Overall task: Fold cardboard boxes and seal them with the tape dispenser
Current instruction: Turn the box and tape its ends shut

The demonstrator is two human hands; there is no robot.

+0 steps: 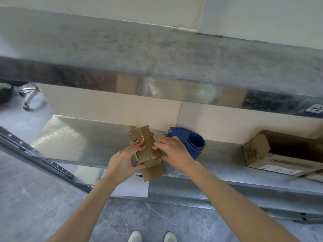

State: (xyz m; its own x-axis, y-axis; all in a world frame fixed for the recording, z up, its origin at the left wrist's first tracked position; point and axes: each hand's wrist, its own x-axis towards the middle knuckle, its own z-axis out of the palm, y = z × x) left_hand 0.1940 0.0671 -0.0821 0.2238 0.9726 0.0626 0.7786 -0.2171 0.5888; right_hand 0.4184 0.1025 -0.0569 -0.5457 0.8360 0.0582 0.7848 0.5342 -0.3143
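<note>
A small brown cardboard box stands on the lower metal shelf, its top flaps folded in and one flap hanging over the shelf's front edge. My left hand grips the box's left side, fingers across the top flaps and thumb on the near face. My right hand holds the right side, fingertips pressing the flaps at the middle seam. A blue tape dispenser sits on the shelf just behind and to the right of my right hand, partly hidden by it.
A larger open cardboard box lies at the shelf's right end. An upper metal shelf overhangs the work area. White paper hangs from the shelf front below the small box. A slanted metal rail runs at the left.
</note>
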